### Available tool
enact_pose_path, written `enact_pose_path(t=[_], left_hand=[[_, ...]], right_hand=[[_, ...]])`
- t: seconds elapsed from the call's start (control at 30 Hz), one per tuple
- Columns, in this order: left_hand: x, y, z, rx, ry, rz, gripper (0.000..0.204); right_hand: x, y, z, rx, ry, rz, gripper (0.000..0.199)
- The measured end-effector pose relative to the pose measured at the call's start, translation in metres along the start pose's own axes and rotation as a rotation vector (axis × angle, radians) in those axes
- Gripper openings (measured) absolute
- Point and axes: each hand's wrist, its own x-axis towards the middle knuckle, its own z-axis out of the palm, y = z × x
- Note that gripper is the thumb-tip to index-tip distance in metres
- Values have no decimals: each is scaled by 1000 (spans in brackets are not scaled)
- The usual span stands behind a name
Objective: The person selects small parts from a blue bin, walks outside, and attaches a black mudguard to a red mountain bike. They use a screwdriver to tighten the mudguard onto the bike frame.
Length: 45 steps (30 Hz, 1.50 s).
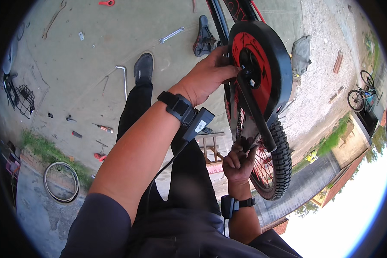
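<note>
A bicycle chain guard with a black rim and red face stands upright in front of me. My left hand is closed at its near-left edge, thumb by the upper end of the black crank arm; its other fingers are partly hidden. Lower down, my right hand is closed, fingertips pinched together beside the crank arm's lower end. A small dark thing shows at those fingertips, too hidden to name. Behind them is the wheel with a knobbly black tyre and red spokes. The saddle rests on the ground.
A combination wrench, an L-shaped bar and a screwdriver lie on the ground to the left. My shoe is near them. A bare rim lies lower left; a low wooden stool stands behind my right hand.
</note>
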Motion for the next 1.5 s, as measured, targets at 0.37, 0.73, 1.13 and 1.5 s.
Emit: enact_pose_path(t=[0.37,0.73,1.13,1.5], left_hand=[[5,-4,-3,59,9,27,37],[-11,2,-6,30,93,3,51],[2,-2,1,79,52,0,61],[-19,-3,-9,109,151,-78,76]], right_hand=[[0,-1,-10,-27,-12,-10,58],[0,-1,-10,-1,-67,9,54],[0,-2,-11,9,-22,-7,58],[-1,4,3,109,-20,27,54]])
